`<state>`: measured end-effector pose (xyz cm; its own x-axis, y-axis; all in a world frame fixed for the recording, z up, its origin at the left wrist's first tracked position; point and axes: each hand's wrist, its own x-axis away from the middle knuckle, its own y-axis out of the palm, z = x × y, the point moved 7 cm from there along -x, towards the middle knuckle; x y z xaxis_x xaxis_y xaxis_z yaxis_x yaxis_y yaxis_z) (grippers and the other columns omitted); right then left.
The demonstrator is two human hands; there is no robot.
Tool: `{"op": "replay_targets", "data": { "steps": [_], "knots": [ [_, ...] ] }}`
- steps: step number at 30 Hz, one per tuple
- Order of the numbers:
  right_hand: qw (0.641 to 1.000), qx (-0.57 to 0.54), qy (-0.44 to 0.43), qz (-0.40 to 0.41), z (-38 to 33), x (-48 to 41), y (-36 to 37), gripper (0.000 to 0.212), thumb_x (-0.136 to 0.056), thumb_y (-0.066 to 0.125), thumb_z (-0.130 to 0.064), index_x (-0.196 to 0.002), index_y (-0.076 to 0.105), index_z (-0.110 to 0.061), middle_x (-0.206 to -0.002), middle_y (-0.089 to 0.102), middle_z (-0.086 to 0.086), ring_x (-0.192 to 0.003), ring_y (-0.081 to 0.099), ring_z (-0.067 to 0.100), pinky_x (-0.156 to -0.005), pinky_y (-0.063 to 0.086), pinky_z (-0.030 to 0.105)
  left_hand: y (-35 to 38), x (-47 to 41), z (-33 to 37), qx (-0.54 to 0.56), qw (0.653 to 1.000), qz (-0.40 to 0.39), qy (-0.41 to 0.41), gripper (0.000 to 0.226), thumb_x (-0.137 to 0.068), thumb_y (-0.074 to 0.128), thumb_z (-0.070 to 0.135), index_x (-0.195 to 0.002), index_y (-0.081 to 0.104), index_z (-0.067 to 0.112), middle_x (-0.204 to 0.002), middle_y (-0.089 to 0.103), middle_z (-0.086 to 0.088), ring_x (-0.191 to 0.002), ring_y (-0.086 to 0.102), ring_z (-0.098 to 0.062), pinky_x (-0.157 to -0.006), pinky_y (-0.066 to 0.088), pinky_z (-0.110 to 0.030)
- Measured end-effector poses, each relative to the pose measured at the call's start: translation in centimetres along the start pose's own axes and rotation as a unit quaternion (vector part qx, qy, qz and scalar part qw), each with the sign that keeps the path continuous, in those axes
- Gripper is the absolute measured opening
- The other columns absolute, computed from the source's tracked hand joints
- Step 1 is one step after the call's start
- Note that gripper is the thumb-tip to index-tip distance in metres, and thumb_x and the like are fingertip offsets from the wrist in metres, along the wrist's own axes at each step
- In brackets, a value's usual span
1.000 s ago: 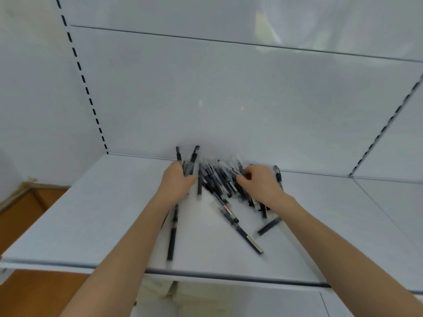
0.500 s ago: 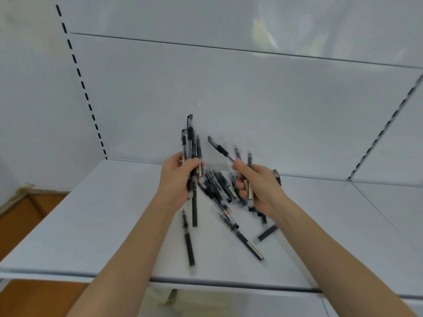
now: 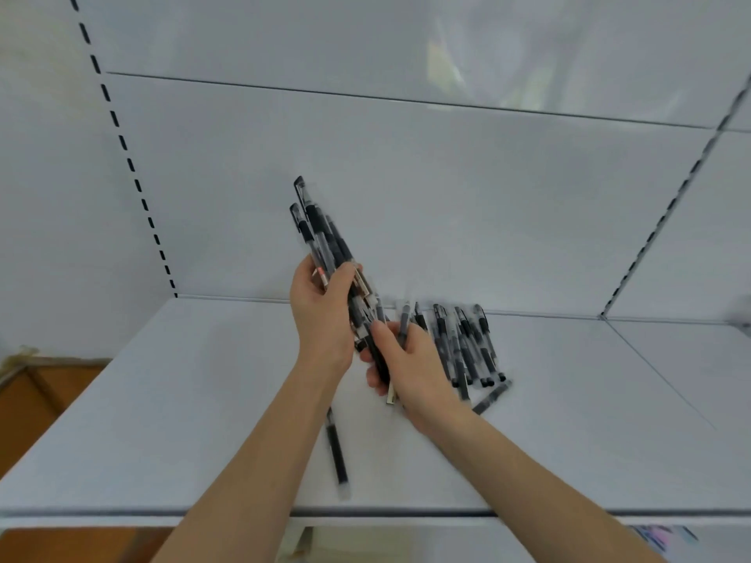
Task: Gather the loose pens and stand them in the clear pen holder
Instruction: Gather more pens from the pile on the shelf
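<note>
A bundle of black pens (image 3: 321,233) is lifted off the white shelf (image 3: 162,400), its caps slanting up to the left. My left hand (image 3: 321,314) grips the middle of the bundle. My right hand (image 3: 410,363) holds its lower end, fingers curled round the pens there. Several more black pens (image 3: 467,347) lie in a loose pile on the shelf just right of my right hand. One single pen (image 3: 337,453) lies below my hands near the shelf's front edge. No clear pen holder is in view.
The shelf's white back panel (image 3: 447,197) rises right behind the pens. Slotted uprights (image 3: 134,172) stand at the left and right. The shelf's front edge (image 3: 122,514) runs along the bottom, with a brown floor (image 3: 36,412) at the lower left.
Both hands have come together and joined their pens into one bundle, raised higher. The pens left on the shelf now lie to the right of my hands.
</note>
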<state>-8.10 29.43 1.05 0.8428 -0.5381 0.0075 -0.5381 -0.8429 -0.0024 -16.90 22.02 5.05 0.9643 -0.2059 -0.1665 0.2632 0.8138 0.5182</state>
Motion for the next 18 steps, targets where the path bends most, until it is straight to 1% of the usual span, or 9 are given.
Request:
{"op": "replay_targets", "data": {
  "steps": [2,4,6,8,11,13,14,16,18],
  "knots": [
    [1.0,0.02,-0.003,-0.002,-0.1,0.3,-0.4,0.02,-0.094,0.047,-0.025,-0.097,0.048,-0.005,-0.067,0.058,0.003,-0.039,0.046,0.011,-0.039,0.036,0.021,-0.3,-0.4,0.3,0.014,1.0,-0.001,-0.002,0.014,-0.085,0.057,0.001,-0.099,0.057,0.004,-0.088,0.062,-0.009,-0.075,0.058,-0.017,-0.076,0.05,-0.036],
    [0.999,0.041,-0.003,-0.003,-0.3,0.7,-1.0,0.019,-0.094,0.048,-0.025,-0.097,0.047,-0.007,-0.066,0.058,0.002,-0.04,0.045,0.011,-0.042,0.036,0.021,-0.6,-1.0,0.9,0.028,1.0,-0.006,0.004,0.013,-0.087,0.054,-0.001,-0.096,0.058,0.007,-0.086,0.064,-0.005,-0.074,0.06,-0.014,-0.074,0.052,-0.033],
    [0.999,0.049,0.0,0.007,-0.4,1.1,-2.0,0.017,-0.094,0.049,-0.026,-0.098,0.047,-0.009,-0.064,0.058,0.001,-0.042,0.043,0.011,-0.044,0.037,0.022,-0.9,-1.4,1.5,0.025,1.0,-0.012,0.015,0.015,-0.087,0.053,-0.003,-0.094,0.058,0.009,-0.088,0.063,-0.006,-0.075,0.06,-0.015,-0.072,0.054,-0.032],
    [0.998,0.06,0.0,0.014,-0.7,1.5,-2.9,0.014,-0.094,0.048,-0.025,-0.095,0.046,-0.011,-0.062,0.056,0.001,-0.041,0.041,0.01,-0.041,0.036,0.019,-1.2,-1.6,2.2,0.027,0.999,-0.015,0.026,0.016,-0.087,0.053,-0.004,-0.093,0.058,0.01,-0.086,0.062,-0.006,-0.069,0.06,-0.012,-0.069,0.054,-0.029],
    [0.995,0.092,-0.032,0.03,-2.0,2.1,-4.0,0.022,-0.093,0.05,-0.026,-0.08,0.047,-0.009,-0.059,0.051,0.002,-0.041,0.038,0.011,-0.04,0.034,0.018,-1.8,-2.1,2.9,0.04,0.999,-0.018,0.03,0.014,-0.088,0.051,-0.004,-0.093,0.055,0.009,-0.08,0.059,-0.004,-0.061,0.058,-0.01,-0.063,0.053,-0.025],
    [0.991,0.099,-0.072,0.062,-3.5,2.0,-4.7,0.028,-0.092,0.051,-0.025,-0.072,0.048,-0.006,-0.053,0.047,0.005,-0.04,0.038,0.012,-0.041,0.036,0.018,-1.5,-1.8,2.7,0.006,0.999,-0.047,0.023,0.014,-0.088,0.052,-0.003,-0.095,0.055,0.009,-0.08,0.057,-0.005,-0.06,0.057,-0.011,-0.061,0.052,-0.024],
    [0.989,0.091,-0.086,0.081,-4.2,1.8,-4.9,0.026,-0.091,0.053,-0.024,-0.073,0.049,-0.006,-0.053,0.047,0.006,-0.04,0.039,0.012,-0.042,0.038,0.017,-1.0,-1.1,2.3,-0.016,0.997,-0.071,0.017,0.014,-0.088,0.053,-0.002,-0.097,0.055,0.008,-0.079,0.057,-0.005,-0.059,0.057,-0.012,-0.061,0.051,-0.025],
    [0.987,0.059,-0.101,0.11,-5.3,1.4,-4.6,0.019,-0.09,0.055,-0.023,-0.087,0.052,-0.005,-0.059,0.051,0.004,-0.043,0.045,0.009,-0.044,0.042,0.017,0.4,0.8,1.4,-0.041,0.992,-0.123,0.003,0.016,-0.087,0.055,0.0,-0.101,0.057,0.008,-0.08,0.061,-0.002,-0.064,0.06,-0.014,-0.064,0.052,-0.028],
    [0.987,0.026,-0.101,0.121,-5.6,1.2,-3.8,0.023,-0.089,0.057,-0.025,-0.102,0.055,-0.007,-0.074,0.06,0.001,-0.059,0.057,0.009,-0.055,0.051,0.019,1.8,2.8,0.5,-0.044,0.985,-0.168,-0.013,0.02,-0.088,0.055,0.001,-0.106,0.058,0.009,-0.09,0.067,-0.004,-0.079,0.065,-0.02,-0.075,0.054,-0.037]
  ]
}}
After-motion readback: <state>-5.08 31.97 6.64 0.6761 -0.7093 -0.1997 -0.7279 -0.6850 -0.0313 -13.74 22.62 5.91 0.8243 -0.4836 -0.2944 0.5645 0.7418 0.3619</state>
